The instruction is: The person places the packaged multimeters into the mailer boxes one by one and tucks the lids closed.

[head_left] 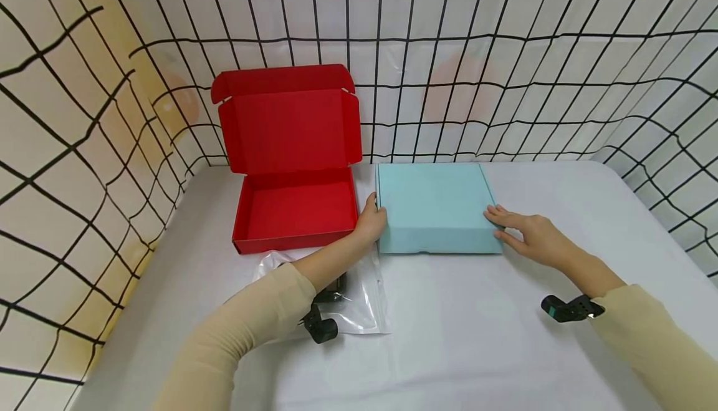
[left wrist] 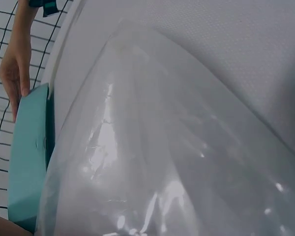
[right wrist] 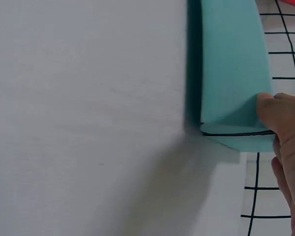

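A closed light-blue cardboard box (head_left: 437, 202) lies on the white table between my two hands. My left hand (head_left: 371, 221) touches its left side near the front corner; some of those fingers are hidden. On the opposite side, my right hand (head_left: 530, 234) rests its extended fingers along the right edge, thumb near the front corner. The right wrist view shows that thumb (right wrist: 268, 113) against the box (right wrist: 233, 64). Left of the blue box stands a red cardboard box (head_left: 300, 208), lid raised, with nothing seen inside.
A clear plastic bag (head_left: 361, 302) with a dark item lies under my left forearm, which partly hides it. Black wire mesh (head_left: 415, 43) rises behind the table and along both sides. White cloth (head_left: 449, 336) covers the table in front of the blue box.
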`<state>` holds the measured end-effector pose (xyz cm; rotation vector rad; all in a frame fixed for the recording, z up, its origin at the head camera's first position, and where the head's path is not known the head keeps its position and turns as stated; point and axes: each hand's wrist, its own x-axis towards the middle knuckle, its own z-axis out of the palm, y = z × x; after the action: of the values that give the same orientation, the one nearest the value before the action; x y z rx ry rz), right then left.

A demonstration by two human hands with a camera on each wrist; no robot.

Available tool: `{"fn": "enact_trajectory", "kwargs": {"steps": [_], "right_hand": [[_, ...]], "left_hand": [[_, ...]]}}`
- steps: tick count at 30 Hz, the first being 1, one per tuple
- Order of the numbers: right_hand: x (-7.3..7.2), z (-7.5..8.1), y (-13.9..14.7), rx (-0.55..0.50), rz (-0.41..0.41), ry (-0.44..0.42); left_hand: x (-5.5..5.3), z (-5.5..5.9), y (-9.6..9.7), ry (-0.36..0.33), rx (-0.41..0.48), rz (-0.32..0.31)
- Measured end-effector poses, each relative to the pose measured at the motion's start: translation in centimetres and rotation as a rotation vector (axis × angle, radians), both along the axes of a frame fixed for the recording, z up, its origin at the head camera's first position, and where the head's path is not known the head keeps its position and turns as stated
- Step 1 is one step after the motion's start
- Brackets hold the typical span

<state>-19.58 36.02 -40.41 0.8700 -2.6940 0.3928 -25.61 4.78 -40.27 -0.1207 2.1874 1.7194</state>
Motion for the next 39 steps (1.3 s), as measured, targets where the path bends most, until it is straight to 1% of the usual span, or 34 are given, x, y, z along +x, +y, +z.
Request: {"fn": "enact_trajectory", "kwargs": {"steps": [4, 7, 10, 12, 17, 21, 24, 29, 32, 36, 39], "right_hand": [[-0.2, 0.5, -0.2, 0.009, 0.0, -0.045], [-0.1, 0.5, -0.1, 0.011, -0.003, -0.053], [-0.1, 0.2, -0.1, 0.005, -0.012, -0.029], [-0.1, 0.0, -0.1, 0.005, -0.017, 0.009], [0.0, -0.2, -0.4, 0.008, 0.012, 0.095], [0.1, 0.2, -0.3, 0.023, 0.021, 0.08], [0.1, 0.0, -0.1, 0.021, 0.016, 0.074], [-0.4, -0.9, 0.0, -0.009, 0.022, 0.162], [-0.5, -1.0, -0.1, -0.012, 0.019, 0.192], [-0.2, -1.1, -0.1, -0.009, -0.017, 0.164], [0.0, -1.5, -0.1, -0.01, -0.06, 0.162]], "left_hand": [[0.0, 0.0, 0.0, 0.01, -0.006, 0.003], [0.1, -0.1, -0.1, 0.009, -0.016, -0.009], [0.1, -0.2, -0.1, 0.008, -0.02, -0.018], [0.1, -0.2, -0.1, 0.012, -0.017, -0.017], [0.2, -0.1, 0.1, 0.035, -0.03, -0.011], [0.2, -0.2, 0.3, 0.05, -0.035, -0.016], [0.2, -0.3, 0.3, 0.048, -0.027, -0.019], [0.3, -0.4, 0.3, 0.059, -0.011, -0.027], [0.4, -0.4, 0.3, 0.076, -0.003, -0.033], [0.5, -0.4, 0.3, 0.098, 0.003, -0.038], [0.5, -0.6, 0.3, 0.112, -0.005, -0.033]]}}
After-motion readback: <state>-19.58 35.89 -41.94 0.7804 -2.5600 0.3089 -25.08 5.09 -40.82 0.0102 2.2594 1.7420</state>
